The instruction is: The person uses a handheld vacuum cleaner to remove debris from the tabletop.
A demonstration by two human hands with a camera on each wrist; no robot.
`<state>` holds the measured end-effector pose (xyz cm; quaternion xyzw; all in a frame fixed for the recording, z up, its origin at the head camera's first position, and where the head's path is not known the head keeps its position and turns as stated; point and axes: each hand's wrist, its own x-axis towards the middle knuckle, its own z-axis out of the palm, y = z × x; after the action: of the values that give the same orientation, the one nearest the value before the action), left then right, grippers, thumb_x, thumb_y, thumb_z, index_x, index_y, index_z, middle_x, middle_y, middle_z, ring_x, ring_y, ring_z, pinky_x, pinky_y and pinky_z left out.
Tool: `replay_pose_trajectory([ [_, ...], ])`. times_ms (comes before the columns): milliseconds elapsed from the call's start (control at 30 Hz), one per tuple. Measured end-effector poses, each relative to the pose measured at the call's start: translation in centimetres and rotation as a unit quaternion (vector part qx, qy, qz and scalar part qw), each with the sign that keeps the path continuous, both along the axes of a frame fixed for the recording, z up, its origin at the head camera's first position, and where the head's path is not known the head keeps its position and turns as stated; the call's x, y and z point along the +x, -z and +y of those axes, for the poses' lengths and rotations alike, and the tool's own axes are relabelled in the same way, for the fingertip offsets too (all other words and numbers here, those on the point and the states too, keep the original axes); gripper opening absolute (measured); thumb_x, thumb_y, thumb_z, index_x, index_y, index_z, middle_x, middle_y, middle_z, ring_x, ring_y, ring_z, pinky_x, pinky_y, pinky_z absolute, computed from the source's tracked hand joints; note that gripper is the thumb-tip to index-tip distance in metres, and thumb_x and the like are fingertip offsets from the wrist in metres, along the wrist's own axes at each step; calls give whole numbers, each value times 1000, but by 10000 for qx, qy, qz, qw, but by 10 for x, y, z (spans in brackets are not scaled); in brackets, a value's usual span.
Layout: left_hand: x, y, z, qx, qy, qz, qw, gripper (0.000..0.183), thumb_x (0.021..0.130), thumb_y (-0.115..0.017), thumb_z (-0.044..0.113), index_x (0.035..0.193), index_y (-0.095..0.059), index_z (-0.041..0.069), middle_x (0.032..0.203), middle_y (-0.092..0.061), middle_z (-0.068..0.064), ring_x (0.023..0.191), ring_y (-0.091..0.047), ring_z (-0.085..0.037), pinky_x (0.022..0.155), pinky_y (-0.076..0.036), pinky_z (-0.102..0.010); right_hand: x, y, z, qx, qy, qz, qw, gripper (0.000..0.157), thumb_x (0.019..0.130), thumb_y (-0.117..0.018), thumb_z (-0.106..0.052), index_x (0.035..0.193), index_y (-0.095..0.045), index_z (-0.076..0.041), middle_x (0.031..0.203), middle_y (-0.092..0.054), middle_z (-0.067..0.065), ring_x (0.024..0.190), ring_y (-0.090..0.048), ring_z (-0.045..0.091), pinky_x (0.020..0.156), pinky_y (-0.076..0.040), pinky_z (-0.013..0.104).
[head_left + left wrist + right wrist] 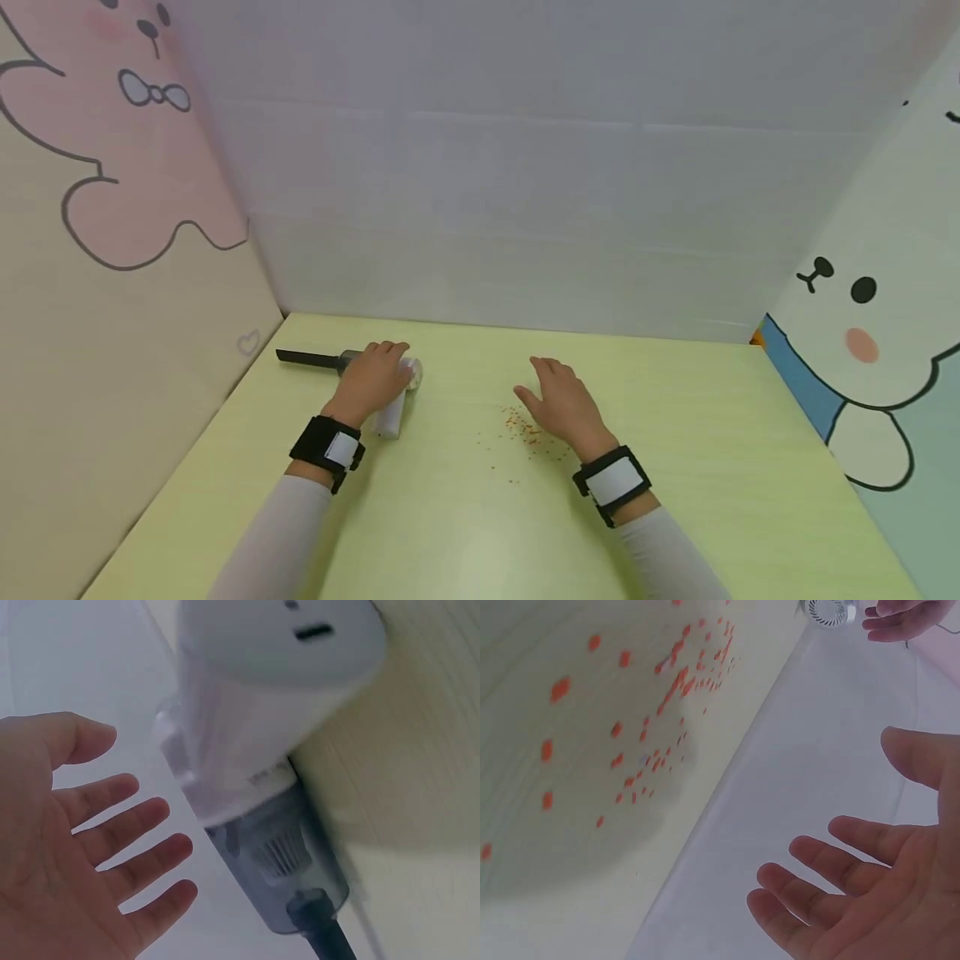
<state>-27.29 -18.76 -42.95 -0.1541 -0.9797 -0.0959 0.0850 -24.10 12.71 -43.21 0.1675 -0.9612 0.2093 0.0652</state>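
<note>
A handheld vacuum cleaner (232, 735) lies on the table at the left, with a white body, a clear grey dust cup (289, 862) and a black nozzle (307, 358) pointing left. My left hand (372, 379) hovers over it in the head view, partly covering it. In the left wrist view the fingers (161, 859) are spread and apart from the vacuum. My right hand (567, 406) is held above the table beside scattered orange-red crumbs (522, 429), its fingers (832, 862) relaxed and holding nothing. The crumbs (679, 682) also fill much of the right wrist view.
The pale yellow-green table (465, 517) meets a whitish back panel (495, 208). Side panels with cartoon bears stand at the left (135, 333) and right (877, 350). Both wrists wear black straps (611, 483).
</note>
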Motion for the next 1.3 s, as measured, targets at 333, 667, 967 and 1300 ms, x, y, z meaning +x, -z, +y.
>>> replay_pose_trajectory([
  [333, -9, 17, -47, -100, -72, -486, 9987, 48, 88, -52, 20, 132, -47, 2, 129, -50, -22, 120, -40, -43, 103, -27, -61, 10, 13, -42, 201, -417, -146, 9988, 62, 93, -46, -47, 139, -39, -5, 135, -46, 15, 122, -43, 33, 98, -42, 47],
  [667, -18, 35, -61, -260, -95, -526, 9982, 68, 76, -69, 19, 138, -41, 7, 136, -43, -20, 127, -31, -42, 105, -14, -67, 27, 16, -78, 280, -887, -241, 9954, 59, 94, -46, -46, 137, -41, -7, 133, -49, 13, 120, -46, 29, 95, -45, 42],
  [967, -21, 44, -71, -57, 238, -234, 9994, 67, 74, -75, 35, 130, -50, 8, 123, -53, -21, 106, -49, -47, 95, -29, -70, 31, 23, -111, -916, -1191, -931, 9842, 57, 93, -50, -41, 135, -44, -3, 128, -55, 14, 116, -51, 26, 96, -44, 39],
  [1300, -8, 19, -41, -2, 574, 702, 9959, 67, 71, -76, 38, 127, -53, 11, 119, -57, -13, 95, -55, -36, 83, -48, -49, 28, 21, -118, -2889, -178, -2343, 9281, 63, 90, -51, -48, 136, -42, -7, 117, -61, 9, 100, -58, 20, 80, -51, 39],
])
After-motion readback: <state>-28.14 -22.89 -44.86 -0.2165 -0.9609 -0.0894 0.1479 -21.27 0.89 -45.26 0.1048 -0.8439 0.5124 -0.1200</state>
